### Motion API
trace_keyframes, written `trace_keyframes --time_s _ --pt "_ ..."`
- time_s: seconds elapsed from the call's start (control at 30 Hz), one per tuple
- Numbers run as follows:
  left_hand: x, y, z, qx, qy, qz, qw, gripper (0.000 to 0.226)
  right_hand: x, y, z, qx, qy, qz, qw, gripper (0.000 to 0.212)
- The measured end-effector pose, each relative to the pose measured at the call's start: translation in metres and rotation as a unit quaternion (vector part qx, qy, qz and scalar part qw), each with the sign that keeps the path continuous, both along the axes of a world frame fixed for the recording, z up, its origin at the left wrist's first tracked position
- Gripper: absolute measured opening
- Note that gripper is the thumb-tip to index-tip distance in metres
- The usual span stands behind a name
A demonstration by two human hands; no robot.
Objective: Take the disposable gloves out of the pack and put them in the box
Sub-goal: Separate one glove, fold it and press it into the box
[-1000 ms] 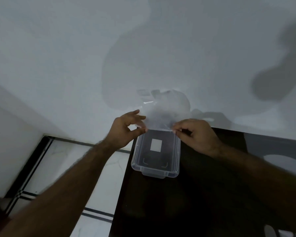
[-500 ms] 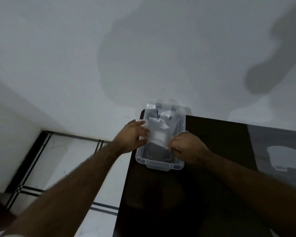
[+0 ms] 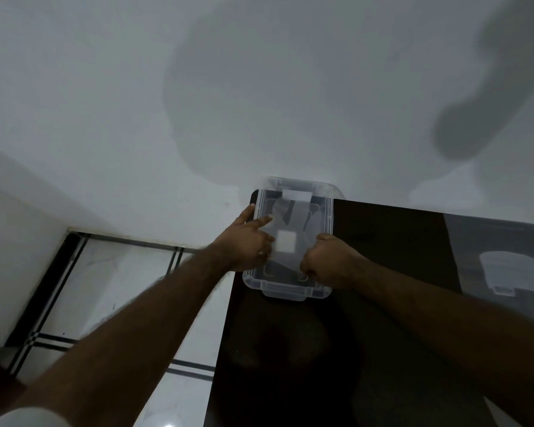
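Dim, greyish light is falling; soft shadows are spreading over the wall [image 3: 259,87] toward twelve and two o'clock, edges bending.

There is one camera, worn on the person's head. It looks forward and down, close above the dark table [image 3: 383,303], the clear box [image 3: 287,288] and the wall [image 3: 105,87].

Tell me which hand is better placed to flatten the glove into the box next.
Probably left: the left hand has open fingers already lying on the glove inside the box; the right hand is fisted at its edge.
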State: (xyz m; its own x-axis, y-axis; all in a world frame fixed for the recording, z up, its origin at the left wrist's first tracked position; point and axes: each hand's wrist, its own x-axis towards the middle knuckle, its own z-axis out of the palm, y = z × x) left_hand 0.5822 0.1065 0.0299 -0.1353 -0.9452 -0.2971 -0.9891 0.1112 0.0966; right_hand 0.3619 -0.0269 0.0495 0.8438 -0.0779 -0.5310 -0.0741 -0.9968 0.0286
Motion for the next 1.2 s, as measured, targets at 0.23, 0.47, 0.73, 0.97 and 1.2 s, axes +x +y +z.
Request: trace_keyframes --time_s 0.23,0.47,0.73,0.97,1.2 --pt "-0.009 0.000 0.000 0.052 -0.051 -0.047 0.996 0.050 0.009 0.001 0.004 0.036 0.093 0.031 0.995 0.030" --pt "-0.002 0.010 0.002 -0.003 -0.069 -0.034 0.997 0.090 0.023 -0.011 -0.002 0.140 0.042 -0.061 0.987 0.048" --pt "-0.001 0.007 0.010 -0.064 -0.051 0.033 0.996 0.092 0.039 -0.006 -0.003 0.028 -0.015 0.014 0.999 0.031" --pt "-0.010 -0.018 0.009 -0.007 -0.134 0.033 0.990 0.120 0.043 0.011 -0.008 -0.001 0.037 0.007 0.999 0.040" --pt "-0.015 -0.005 0.010 -0.038 -0.122 -0.054 0.990 0.066 0.039 0.013 -0.009 -0.041 -0.007 -0.003 0.999 0.061"
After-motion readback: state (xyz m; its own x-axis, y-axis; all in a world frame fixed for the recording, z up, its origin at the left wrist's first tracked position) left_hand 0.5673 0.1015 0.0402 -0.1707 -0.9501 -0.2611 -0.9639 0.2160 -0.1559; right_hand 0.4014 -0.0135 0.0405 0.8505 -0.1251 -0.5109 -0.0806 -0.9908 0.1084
